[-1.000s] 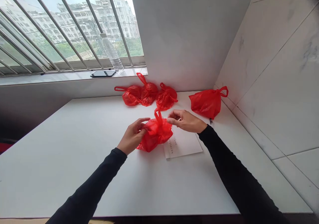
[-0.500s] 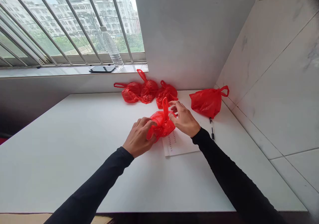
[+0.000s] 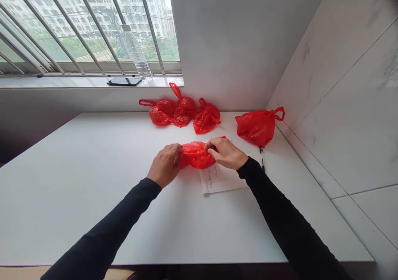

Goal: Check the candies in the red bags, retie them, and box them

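Observation:
A small red plastic bag (image 3: 195,155) lies on the white table (image 3: 93,180), partly over a sheet of printed paper (image 3: 222,178). My left hand (image 3: 164,166) grips its left end and my right hand (image 3: 225,152) grips its right end, fingers closed on the plastic. Both sleeves are black. Three tied red bags (image 3: 182,112) sit in a row by the back wall. A larger red bag (image 3: 258,126) stands to the right, near the tiled wall.
A black pen (image 3: 262,157) lies just right of my right wrist. On the window sill stand a clear water bottle (image 3: 137,58) and a dark phone (image 3: 123,81). The tiled wall bounds the table on the right.
The bag's upright handle loop has been pressed down and the bag flattened between my hands. My hands shifted slightly away from me and now hold its two ends.

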### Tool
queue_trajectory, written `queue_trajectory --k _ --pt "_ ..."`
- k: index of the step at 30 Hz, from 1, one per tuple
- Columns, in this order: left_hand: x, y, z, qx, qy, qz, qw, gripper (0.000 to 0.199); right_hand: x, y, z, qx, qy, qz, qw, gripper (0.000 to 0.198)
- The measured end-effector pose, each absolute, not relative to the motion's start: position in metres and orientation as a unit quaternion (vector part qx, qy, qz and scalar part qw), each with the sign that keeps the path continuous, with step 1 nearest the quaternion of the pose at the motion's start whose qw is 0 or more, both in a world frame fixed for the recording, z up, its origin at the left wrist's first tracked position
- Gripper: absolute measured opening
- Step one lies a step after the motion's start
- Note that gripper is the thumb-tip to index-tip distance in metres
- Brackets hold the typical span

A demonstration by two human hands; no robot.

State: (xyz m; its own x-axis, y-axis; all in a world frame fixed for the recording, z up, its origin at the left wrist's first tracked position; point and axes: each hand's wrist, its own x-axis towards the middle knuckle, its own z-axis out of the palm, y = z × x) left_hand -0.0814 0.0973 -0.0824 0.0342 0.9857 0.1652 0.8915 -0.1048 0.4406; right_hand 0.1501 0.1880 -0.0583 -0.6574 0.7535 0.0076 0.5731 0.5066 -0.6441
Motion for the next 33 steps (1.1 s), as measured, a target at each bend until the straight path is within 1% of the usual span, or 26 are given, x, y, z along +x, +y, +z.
queue_trajectory --k 3,6,9,10,11,12,14,15,16,18,22,26,29,31,33 --pt "-0.087 0.099 -0.080 0.675 0.694 0.221 0.118 0.020 0.159 0.194 -0.052 -0.417 -0.844 0.306 0.144 0.021" --pt "-0.085 0.097 -0.079 0.671 0.694 0.225 0.131 0.026 0.161 0.194 -0.051 -0.434 -0.837 0.301 0.145 0.019" --pt "-0.077 0.094 -0.082 0.708 0.650 0.228 0.155 0.042 0.155 0.188 -0.053 -0.425 -0.840 0.305 0.148 0.017" --pt "-0.074 0.093 -0.083 0.719 0.636 0.226 0.164 0.048 0.153 0.186 -0.053 -0.415 -0.843 0.309 0.147 0.020" --pt "-0.071 0.093 -0.085 0.726 0.627 0.225 0.170 0.049 0.150 0.183 -0.054 -0.403 -0.847 0.314 0.143 0.024" --pt "-0.070 0.093 -0.087 0.730 0.622 0.224 0.174 0.045 0.148 0.181 -0.054 -0.388 -0.853 0.321 0.137 0.027" --pt "-0.070 0.093 -0.089 0.732 0.618 0.225 0.178 0.027 0.145 0.178 -0.054 -0.361 -0.862 0.335 0.120 0.027" --pt "-0.072 0.094 -0.089 0.734 0.615 0.227 0.179 0.019 0.144 0.178 -0.054 -0.350 -0.865 0.341 0.112 0.023" --pt "-0.073 0.095 -0.089 0.736 0.611 0.232 0.180 0.015 0.144 0.178 -0.053 -0.345 -0.866 0.345 0.107 0.017" --pt "-0.077 0.096 -0.086 0.737 0.605 0.246 0.176 0.018 0.145 0.179 -0.050 -0.345 -0.864 0.352 0.103 0.011" --pt "-0.080 0.098 -0.080 0.722 0.614 0.272 0.164 0.027 0.154 0.184 -0.042 -0.366 -0.851 0.363 0.104 0.018" --pt "-0.090 0.102 -0.078 0.665 0.669 0.297 0.148 0.035 0.173 0.194 -0.035 -0.404 -0.835 0.358 0.108 0.021" --pt "-0.097 0.103 -0.077 0.610 0.710 0.325 0.137 0.040 0.183 0.202 -0.032 -0.444 -0.820 0.336 0.132 0.023" --pt "-0.094 0.102 -0.074 0.610 0.704 0.333 0.142 0.041 0.183 0.204 -0.032 -0.458 -0.815 0.320 0.153 0.023" --pt "-0.086 0.100 -0.071 0.649 0.673 0.322 0.149 0.052 0.179 0.202 -0.032 -0.451 -0.814 0.325 0.169 0.027"
